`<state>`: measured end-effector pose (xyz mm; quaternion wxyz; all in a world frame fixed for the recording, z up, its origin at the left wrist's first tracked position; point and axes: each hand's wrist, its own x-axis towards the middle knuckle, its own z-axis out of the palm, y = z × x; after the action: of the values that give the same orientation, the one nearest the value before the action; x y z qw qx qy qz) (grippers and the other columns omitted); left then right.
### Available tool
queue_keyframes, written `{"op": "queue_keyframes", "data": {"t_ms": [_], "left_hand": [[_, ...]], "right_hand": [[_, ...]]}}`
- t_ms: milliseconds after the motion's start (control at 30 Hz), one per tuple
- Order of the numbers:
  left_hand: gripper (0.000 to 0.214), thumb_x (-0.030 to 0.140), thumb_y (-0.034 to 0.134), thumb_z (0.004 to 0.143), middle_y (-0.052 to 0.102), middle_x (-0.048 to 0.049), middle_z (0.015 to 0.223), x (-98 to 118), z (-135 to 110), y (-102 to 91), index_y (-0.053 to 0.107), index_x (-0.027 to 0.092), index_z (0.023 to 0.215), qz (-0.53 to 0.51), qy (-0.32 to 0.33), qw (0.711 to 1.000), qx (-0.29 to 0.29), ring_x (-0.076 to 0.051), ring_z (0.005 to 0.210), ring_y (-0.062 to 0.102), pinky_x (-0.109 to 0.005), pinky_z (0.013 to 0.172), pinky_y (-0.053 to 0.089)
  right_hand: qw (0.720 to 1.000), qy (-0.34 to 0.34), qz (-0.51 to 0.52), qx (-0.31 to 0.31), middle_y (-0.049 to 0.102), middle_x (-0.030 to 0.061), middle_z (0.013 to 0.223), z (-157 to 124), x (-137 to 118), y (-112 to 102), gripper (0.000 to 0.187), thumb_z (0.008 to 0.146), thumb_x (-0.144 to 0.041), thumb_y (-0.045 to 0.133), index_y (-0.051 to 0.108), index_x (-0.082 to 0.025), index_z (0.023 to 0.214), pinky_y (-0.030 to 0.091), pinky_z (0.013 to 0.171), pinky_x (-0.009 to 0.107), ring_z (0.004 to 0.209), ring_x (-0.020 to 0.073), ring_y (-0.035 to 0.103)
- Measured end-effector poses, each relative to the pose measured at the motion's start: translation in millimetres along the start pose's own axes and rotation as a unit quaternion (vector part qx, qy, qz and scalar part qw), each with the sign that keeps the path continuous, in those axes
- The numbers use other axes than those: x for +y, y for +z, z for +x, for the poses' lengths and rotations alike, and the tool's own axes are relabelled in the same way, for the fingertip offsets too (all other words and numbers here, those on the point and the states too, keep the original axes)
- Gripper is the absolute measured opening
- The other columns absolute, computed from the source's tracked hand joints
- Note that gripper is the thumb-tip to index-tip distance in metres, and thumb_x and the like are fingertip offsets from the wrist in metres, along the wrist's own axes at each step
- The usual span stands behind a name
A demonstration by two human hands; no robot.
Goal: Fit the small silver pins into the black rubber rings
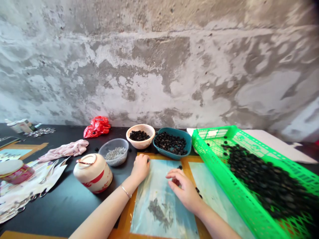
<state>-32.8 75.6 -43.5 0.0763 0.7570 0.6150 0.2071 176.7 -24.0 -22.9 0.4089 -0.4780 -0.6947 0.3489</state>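
Observation:
My left hand (141, 167), a bracelet on its wrist, rests at the upper left edge of a pale blue sheet (159, 186). Its fingers are closed, and a speck of black shows at their tips, too small to name. Over the right side of the sheet my right hand (183, 187) is loosely curved, thumb and fingers apart, with nothing visible in them. Small black round pieces (179, 167) lie just beyond it, and several more sit by its outer edge. A pile of thin grey metal pieces (160, 214) lies on the near part of the sheet.
Behind the sheet stand a clear bowl (102, 151) of small metal pieces, a pink bowl (128, 136) and a teal basin (190, 139) of black pieces. A green basket (219, 182) fills the right. At left are a cream-and-red container (93, 172), a cloth (64, 151) and a red bag (97, 126).

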Motion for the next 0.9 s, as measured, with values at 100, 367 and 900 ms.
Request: {"op": "queue_keyframes", "data": {"t_ms": [100, 367, 900], "left_hand": [[0.019, 0.013, 0.053, 0.086, 0.059, -0.0091, 0.105, 11.6, -21.1, 4.2, 0.062, 0.018, 0.103, -0.033, 0.047, 0.998, -0.022, -0.023, 0.103, 0.053, -0.036, 0.093, 0.043], [0.029, 0.009, 0.056, 0.080, 0.060, -0.0106, 0.109, 32.0, -51.9, 13.7, 0.063, 0.018, 0.107, -0.160, 0.108, 0.981, -0.037, -0.026, 0.107, 0.052, -0.043, 0.097, 0.043], [0.024, 0.019, 0.050, 0.082, 0.071, -0.0102, 0.098, -15.8, -22.4, -4.4, 0.067, 0.014, 0.098, -0.397, -0.053, 0.916, 0.029, -0.023, 0.091, 0.066, -0.039, 0.085, 0.051]], "right_hand": [[1.000, -0.002, 0.003, -0.002, 0.057, 0.0090, 0.109, 0.0, -0.2, -1.0, 0.017, 0.089, -0.024, 0.052, 0.065, -0.019, 0.098, 0.051, 0.078, 0.034, 0.083, 0.0165, 0.061], [1.000, -0.001, 0.011, 0.012, 0.057, 0.0087, 0.109, 2.9, 4.2, -4.7, 0.017, 0.088, -0.025, 0.053, 0.066, -0.019, 0.099, 0.051, 0.075, 0.033, 0.088, 0.0182, 0.061], [0.946, -0.012, -0.323, -0.036, 0.059, 0.0129, 0.131, 37.6, 0.8, 7.5, 0.043, 0.090, -0.005, 0.037, 0.058, -0.012, 0.127, 0.043, 0.106, 0.034, 0.120, 0.0201, 0.056]]}}
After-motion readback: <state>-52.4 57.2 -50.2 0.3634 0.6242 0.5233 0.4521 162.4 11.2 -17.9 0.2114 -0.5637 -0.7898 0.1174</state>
